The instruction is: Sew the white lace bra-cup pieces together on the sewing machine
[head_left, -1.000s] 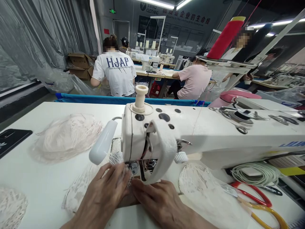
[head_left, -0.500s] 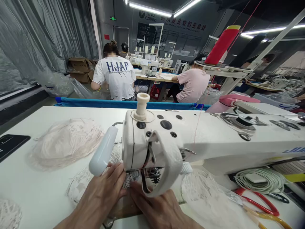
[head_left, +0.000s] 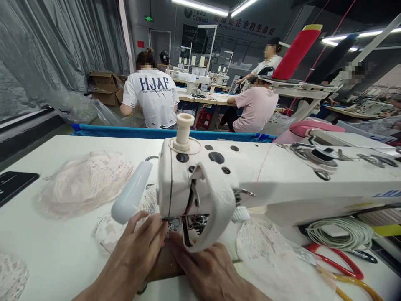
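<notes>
A white sewing machine (head_left: 194, 175) fills the middle of the view, its presser foot (head_left: 174, 225) low over the bed. White lace fabric (head_left: 108, 232) lies to the left of the foot and partly under my left hand. My left hand (head_left: 140, 244) is just left of the foot, with bent fingers pressed onto the lace. My right hand (head_left: 205, 261) is close in front of the foot, its fingertips pinched down at the lace edge. The machine's white curved guard hides part of the right fingers. The lace between the fingertips is mostly covered.
A pile of pale lace pieces (head_left: 86, 184) lies left, beside a dark phone (head_left: 17, 186). More lace (head_left: 266, 246) lies right, near red-handled scissors (head_left: 344, 261), a yellow-handled tool (head_left: 354, 282) and coiled cord (head_left: 341, 236). A pale rounded lamp (head_left: 133, 194) hangs beside the machine head. Co-workers sit beyond.
The view has shifted slightly. My left fingers have lifted and bent a little, and less patterned lace shows between my fingertips. A standing person has come into view at the back right.
</notes>
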Action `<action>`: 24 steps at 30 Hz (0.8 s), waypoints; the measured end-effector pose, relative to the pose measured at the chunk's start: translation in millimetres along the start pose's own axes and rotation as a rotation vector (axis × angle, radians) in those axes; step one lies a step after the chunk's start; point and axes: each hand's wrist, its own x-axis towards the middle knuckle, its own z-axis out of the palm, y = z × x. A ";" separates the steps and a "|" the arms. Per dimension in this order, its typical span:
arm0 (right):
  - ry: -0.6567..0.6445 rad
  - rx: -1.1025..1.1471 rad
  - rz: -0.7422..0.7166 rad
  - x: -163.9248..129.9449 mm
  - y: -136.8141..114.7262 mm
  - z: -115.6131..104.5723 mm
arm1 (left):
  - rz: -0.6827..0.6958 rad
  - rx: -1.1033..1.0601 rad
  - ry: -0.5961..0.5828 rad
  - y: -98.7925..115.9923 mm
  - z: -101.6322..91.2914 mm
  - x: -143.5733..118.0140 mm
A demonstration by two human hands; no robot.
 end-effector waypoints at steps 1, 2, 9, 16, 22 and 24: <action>0.018 0.014 -0.006 -0.4 0.0 0.8 | 0.073 0.018 -0.006 1.9 0.5 -2.8; 0.046 0.021 -0.015 -0.9 -0.1 1.6 | 0.150 0.037 -0.012 3.5 0.8 -5.4; 0.080 0.009 -0.083 -2.7 -2.1 0.9 | 0.444 0.309 0.109 4.9 2.0 -12.6; -0.003 0.042 -0.080 -3.3 -2.5 -3.1 | 0.427 0.376 0.155 10.9 -2.9 -10.2; -0.020 0.044 -0.069 -4.1 -2.2 -4.5 | 0.445 0.342 0.180 14.6 -9.7 -8.4; -0.016 0.050 -0.071 -4.0 -2.2 -4.1 | 0.442 0.346 0.185 15.2 -10.3 -7.9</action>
